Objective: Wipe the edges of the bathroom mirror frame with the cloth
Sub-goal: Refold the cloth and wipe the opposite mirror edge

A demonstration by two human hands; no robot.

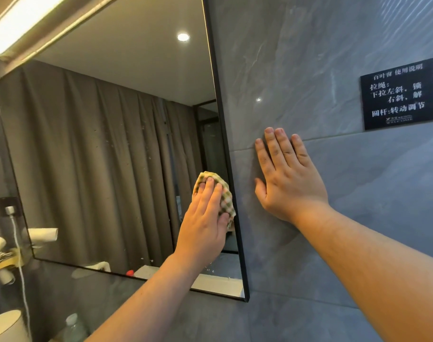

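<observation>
A: Nearest, what are the hands doing?

B: The left hand [205,218] presses a cloth [220,193] against the mirror glass, its fingers [209,187] together and laid flat over the cloth, thumb tucked at the cloth's lower edge. The right hand [288,178] lies flat on the grey wall tile [358,193], fingers slightly spread, holding nothing.

A: And the cloth itself?

B: Checked, in yellow-green, white and pink, bunched into a pad. Its long axis runs up and down, nearly parallel to the thin black mirror frame [231,183], and it touches the frame's right edge, in that edge's lower half.

A: Farther off?

B: A black sign [399,93] with white Chinese lettering sits on the wall, above and right of the right hand.
</observation>
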